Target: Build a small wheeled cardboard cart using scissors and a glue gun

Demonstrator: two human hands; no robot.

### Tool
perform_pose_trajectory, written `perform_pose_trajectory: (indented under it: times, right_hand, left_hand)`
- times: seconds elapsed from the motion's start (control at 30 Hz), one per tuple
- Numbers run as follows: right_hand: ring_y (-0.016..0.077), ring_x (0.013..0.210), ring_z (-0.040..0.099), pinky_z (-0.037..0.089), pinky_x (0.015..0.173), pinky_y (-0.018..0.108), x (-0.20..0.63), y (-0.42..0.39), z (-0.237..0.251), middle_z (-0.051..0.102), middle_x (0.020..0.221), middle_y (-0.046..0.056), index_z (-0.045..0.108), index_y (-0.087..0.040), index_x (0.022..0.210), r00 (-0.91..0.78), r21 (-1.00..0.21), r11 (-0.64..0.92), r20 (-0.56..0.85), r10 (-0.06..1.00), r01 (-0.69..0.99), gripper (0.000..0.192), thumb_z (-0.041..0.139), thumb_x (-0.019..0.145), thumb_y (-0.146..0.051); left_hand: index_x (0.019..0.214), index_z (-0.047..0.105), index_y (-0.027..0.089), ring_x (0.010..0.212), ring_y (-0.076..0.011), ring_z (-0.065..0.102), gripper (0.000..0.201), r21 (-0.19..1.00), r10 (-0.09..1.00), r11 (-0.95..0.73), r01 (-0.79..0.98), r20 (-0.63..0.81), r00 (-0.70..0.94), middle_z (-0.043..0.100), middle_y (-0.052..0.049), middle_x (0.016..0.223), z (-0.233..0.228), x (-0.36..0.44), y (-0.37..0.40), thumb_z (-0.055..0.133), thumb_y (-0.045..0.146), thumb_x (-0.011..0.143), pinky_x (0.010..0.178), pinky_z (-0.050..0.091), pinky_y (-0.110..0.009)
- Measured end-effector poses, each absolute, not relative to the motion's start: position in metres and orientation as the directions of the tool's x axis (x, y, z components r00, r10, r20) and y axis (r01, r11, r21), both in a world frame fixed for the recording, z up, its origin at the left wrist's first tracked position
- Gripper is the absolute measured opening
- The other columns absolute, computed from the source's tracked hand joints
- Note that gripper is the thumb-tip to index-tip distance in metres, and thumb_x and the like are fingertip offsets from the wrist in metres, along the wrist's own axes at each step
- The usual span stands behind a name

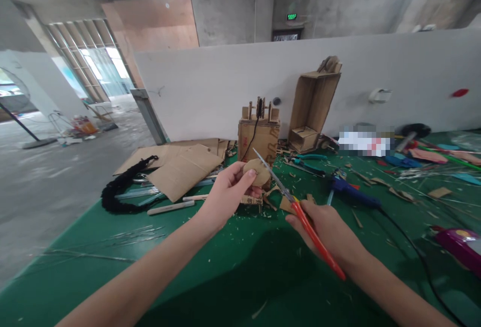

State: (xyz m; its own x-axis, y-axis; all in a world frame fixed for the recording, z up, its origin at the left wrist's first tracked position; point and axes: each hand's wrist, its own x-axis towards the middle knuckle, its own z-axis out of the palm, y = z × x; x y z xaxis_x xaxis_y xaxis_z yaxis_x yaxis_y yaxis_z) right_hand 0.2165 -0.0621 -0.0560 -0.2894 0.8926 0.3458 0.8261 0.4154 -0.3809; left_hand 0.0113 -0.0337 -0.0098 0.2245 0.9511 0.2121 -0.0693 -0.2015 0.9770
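Bare concrete walls and an unfinished floor are seen beyond a low white partition (pixel 210 76), against which a green tabletop (pixel 210 272) is set. Toward its back a tall open cardboard box (pixel 315 101) is stood, and beside it, on the left, a smaller cardboard box (pixel 259 139) topped with upright cardboard pieces. Scraps are strewn around both.

Nearer, red-handled scissors (pixel 310 229) are held by the right hand (pixel 328 221), curled around the handles, with the blades pointed up and to the left; they look almost closed. Rigid metal and smooth plastic are suggested, so a grip is best kept on the handles.

Smallest, a cardboard disc (pixel 263 170) is held above the table, in front of the smaller box. It is pinched by the left hand (pixel 229 184), nearly closed, thumb on the near face and fingers behind. Whether its edge is touched by the blades cannot be told. It is judged light, dry and fairly stiff, though easily creased; its flat faces are best gripped close to the rim.
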Motion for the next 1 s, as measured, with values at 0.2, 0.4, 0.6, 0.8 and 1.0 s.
perform_pose_trajectory:
  times: [0.2, 0.4, 0.6, 0.8, 1.0]
  right_hand:
    - [0.0139, 0.039, 0.046, 0.033, 0.041, 0.025, 0.221, -0.060, -0.052, 0.049, 0.047, -0.001, 0.047, -0.022, 0.063, -0.245, -0.468, 0.400, 0.359, 0.901, 0.788, 0.038, 0.039, 0.086, -0.052]
    - [0.0161, 0.055, 0.054, 0.044, 0.057, 0.029, 0.221, -0.058, -0.047, 0.055, 0.064, 0.003, 0.051, -0.021, 0.064, -0.368, -0.503, 0.490, 0.327, 0.870, 0.712, 0.042, 0.029, 0.091, -0.045]
    - [0.0246, 0.083, 0.056, 0.046, 0.075, 0.041, 0.220, -0.060, -0.053, 0.057, 0.091, 0.011, 0.050, -0.018, 0.089, -0.422, -0.487, 0.468, 0.208, 0.882, 0.738, 0.034, 0.037, 0.088, -0.050]
    - [0.0252, 0.088, 0.057, 0.045, 0.074, 0.040, 0.220, -0.059, -0.053, 0.057, 0.094, 0.012, 0.048, -0.018, 0.096, -0.421, -0.508, 0.442, 0.164, 0.892, 0.739, 0.037, 0.037, 0.088, -0.052]
    - [0.0239, 0.084, 0.057, 0.044, 0.072, 0.037, 0.221, -0.058, -0.056, 0.058, 0.089, 0.010, 0.050, -0.018, 0.099, -0.389, -0.478, 0.434, 0.196, 0.900, 0.764, 0.035, 0.040, 0.088, -0.050]
  left_hand:
    - [0.085, 0.057, 0.014, 0.061, -0.0093, 0.058, 0.022, 0.982, 0.946, -0.186, -0.039, 0.190, 0.264, 0.061, -0.001, 0.075, -0.003, 0.007, -0.033, 0.058, 0.036, 0.082, 0.064, 0.052, -0.026]
    - [0.093, 0.052, 0.015, 0.080, -0.0160, 0.064, 0.023, 0.979, 0.973, -0.142, -0.145, 0.165, 0.160, 0.064, -0.004, 0.090, -0.002, 0.006, -0.031, 0.062, 0.030, 0.078, 0.074, 0.050, -0.031]
    - [0.084, 0.056, 0.017, 0.072, -0.0099, 0.052, 0.019, 0.975, 0.964, -0.209, -0.071, 0.217, 0.153, 0.056, 0.001, 0.080, -0.006, 0.006, -0.031, 0.060, 0.035, 0.080, 0.064, 0.044, -0.022]
    - [0.084, 0.055, 0.017, 0.076, -0.0096, 0.052, 0.019, 0.969, 0.960, -0.185, -0.161, 0.213, 0.181, 0.058, 0.001, 0.083, -0.010, 0.008, -0.029, 0.063, 0.033, 0.079, 0.070, 0.045, -0.023]
    - [0.087, 0.056, 0.016, 0.077, -0.0096, 0.055, 0.018, 0.970, 0.952, -0.181, -0.165, 0.215, 0.219, 0.060, 0.001, 0.083, -0.015, 0.009, -0.028, 0.062, 0.032, 0.080, 0.076, 0.046, -0.025]
